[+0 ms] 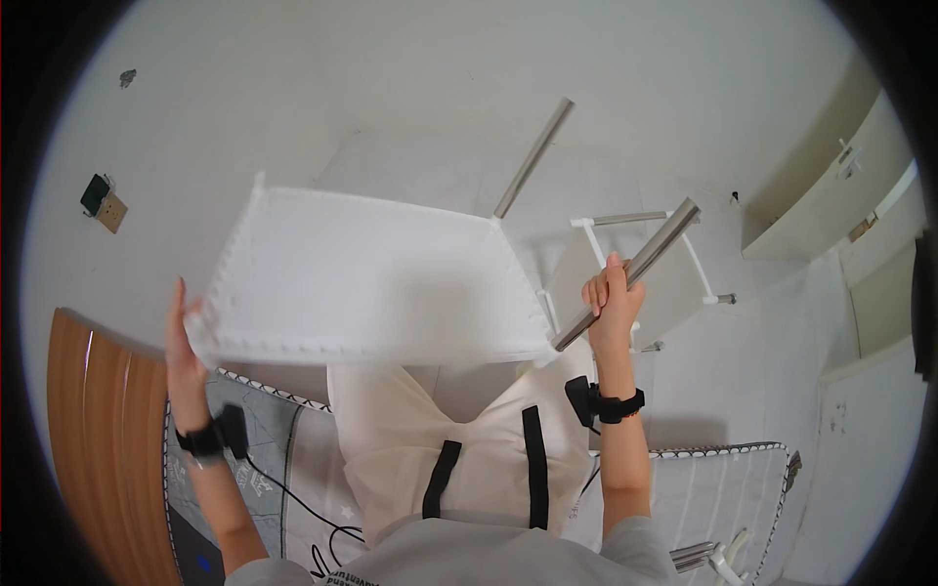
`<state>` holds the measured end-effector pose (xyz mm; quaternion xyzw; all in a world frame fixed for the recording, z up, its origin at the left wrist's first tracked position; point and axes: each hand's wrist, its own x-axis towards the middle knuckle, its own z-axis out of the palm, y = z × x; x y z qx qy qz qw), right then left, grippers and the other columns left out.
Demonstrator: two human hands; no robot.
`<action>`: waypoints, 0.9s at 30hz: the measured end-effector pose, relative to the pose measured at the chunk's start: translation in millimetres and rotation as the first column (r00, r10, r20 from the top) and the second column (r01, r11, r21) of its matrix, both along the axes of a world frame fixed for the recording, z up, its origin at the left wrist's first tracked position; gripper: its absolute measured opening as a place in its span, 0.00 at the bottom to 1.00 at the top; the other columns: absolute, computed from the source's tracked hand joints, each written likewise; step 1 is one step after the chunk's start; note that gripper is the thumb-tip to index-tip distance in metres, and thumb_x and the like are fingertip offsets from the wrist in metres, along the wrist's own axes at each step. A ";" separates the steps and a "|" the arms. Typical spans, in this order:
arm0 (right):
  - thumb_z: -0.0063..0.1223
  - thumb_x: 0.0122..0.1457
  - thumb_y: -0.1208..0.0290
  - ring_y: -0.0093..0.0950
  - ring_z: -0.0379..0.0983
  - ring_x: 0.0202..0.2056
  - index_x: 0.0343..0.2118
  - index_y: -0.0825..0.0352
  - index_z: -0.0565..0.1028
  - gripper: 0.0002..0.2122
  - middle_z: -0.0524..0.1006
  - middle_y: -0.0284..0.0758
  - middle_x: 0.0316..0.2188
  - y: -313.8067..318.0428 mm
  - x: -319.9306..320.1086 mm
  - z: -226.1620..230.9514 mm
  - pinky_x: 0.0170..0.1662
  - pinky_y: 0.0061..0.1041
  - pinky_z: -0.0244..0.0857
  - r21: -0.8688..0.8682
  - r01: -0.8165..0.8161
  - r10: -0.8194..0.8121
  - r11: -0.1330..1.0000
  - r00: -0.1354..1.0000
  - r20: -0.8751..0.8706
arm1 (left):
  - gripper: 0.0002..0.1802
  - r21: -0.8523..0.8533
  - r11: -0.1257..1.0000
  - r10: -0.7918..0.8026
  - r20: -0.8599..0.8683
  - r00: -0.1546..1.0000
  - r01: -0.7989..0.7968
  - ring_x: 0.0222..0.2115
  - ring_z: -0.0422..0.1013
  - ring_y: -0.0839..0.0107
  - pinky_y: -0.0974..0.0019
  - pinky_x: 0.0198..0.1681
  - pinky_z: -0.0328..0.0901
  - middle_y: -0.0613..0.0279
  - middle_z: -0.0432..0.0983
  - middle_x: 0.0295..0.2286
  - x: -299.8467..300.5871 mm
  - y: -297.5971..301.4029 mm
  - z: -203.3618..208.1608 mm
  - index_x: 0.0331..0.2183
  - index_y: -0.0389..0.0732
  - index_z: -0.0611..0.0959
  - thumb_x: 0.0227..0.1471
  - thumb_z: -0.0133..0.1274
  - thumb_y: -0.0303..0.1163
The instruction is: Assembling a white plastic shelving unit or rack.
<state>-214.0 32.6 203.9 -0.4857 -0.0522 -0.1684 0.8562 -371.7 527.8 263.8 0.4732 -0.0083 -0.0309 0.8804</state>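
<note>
Clasped in the right hand [616,293], with the fingers curled right round it, is a metal tube [670,237]; the left hand [184,327] touches the lower-left corner of a white panel [362,264], fingers extended, and how tightly it closes cannot be told. From the left edge, a socket [111,215] sits on the wall, upper left, above brown slats [103,430] at lower left. Near them, a black band [202,441] circles the left wrist, a cable [283,488] trailing from it. The panel lies tilted across the centre-left of the frame, raised above the pale trousers [396,415]. A second tube [534,156] slants up from its upper-right corner; the clasped one rises from its lower-right corner. Behind the right hand, a white-edged rack [694,258] stands on the floor, right of centre. At lower right, loose tubes [692,557] and a white connector [725,560] lie on a grey mat [723,488].
</note>
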 end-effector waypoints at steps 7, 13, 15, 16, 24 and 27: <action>0.51 0.55 0.69 0.16 0.51 0.07 0.18 0.63 0.60 0.14 0.57 0.25 0.07 50.8 -30.4 30.4 0.12 0.18 0.48 0.088 -0.052 0.042 0.995 0.993 0.107 | 0.30 -0.316 0.663 0.718 0.012 0.696 -0.679 0.51 0.59 0.61 0.56 0.54 0.56 0.52 0.60 0.51 66.7 -52.8 -55.7 0.51 0.35 0.62 0.56 0.35 0.50; 0.56 0.52 0.69 0.16 0.58 0.09 0.23 0.67 0.64 0.12 0.62 0.27 0.09 95.6 -41.6 24.3 0.12 0.16 0.51 -0.428 0.091 -0.073 0.899 0.996 0.059 | 0.32 -0.399 0.728 0.520 -0.210 0.828 -0.558 0.52 0.56 0.62 0.58 0.56 0.50 0.53 0.56 0.52 52.0 -161.8 -139.4 0.51 0.33 0.59 0.54 0.39 0.48; 0.55 0.53 0.69 0.16 0.58 0.09 0.23 0.67 0.63 0.12 0.61 0.26 0.09 88.0 -42.8 14.5 0.12 0.16 0.51 -0.369 0.086 -0.096 0.925 0.995 -0.008 | 0.25 -0.310 0.799 0.515 -0.091 0.852 -0.516 0.47 0.61 0.68 0.62 0.53 0.54 0.57 0.61 0.47 50.3 -166.6 -142.5 0.49 0.32 0.63 0.53 0.44 0.37; 0.54 0.53 0.70 0.16 0.57 0.09 0.22 0.67 0.63 0.11 0.59 0.26 0.08 87.7 -41.2 10.4 0.12 0.16 0.51 -0.280 0.104 -0.128 0.954 0.989 -0.069 | 0.25 -0.318 0.795 0.515 -0.098 0.852 -0.517 0.47 0.61 0.68 0.62 0.53 0.54 0.57 0.61 0.47 52.9 -165.6 -132.7 0.49 0.32 0.63 0.53 0.44 0.37; 0.48 0.57 0.69 0.17 0.46 0.07 0.22 0.64 0.58 0.13 0.53 0.25 0.07 117.3 -36.4 9.9 0.11 0.19 0.44 0.073 0.020 -0.003 0.997 0.974 -0.225 | 0.31 0.368 0.861 0.421 -0.127 0.898 -0.352 0.42 0.65 0.69 0.66 0.41 0.65 0.59 0.65 0.43 91.6 -186.0 -114.0 0.52 0.33 0.57 0.51 0.47 0.39; 0.47 0.57 0.69 0.17 0.48 0.07 0.20 0.64 0.58 0.13 0.55 0.26 0.08 128.2 -34.5 -4.3 0.11 0.19 0.44 -0.124 0.021 -0.049 0.992 0.973 -0.224 | 0.25 0.245 0.892 0.426 -0.175 0.888 -0.380 0.38 0.67 0.69 0.63 0.38 0.66 0.56 0.66 0.40 82.0 -215.9 -136.9 0.46 0.34 0.63 0.49 0.50 0.34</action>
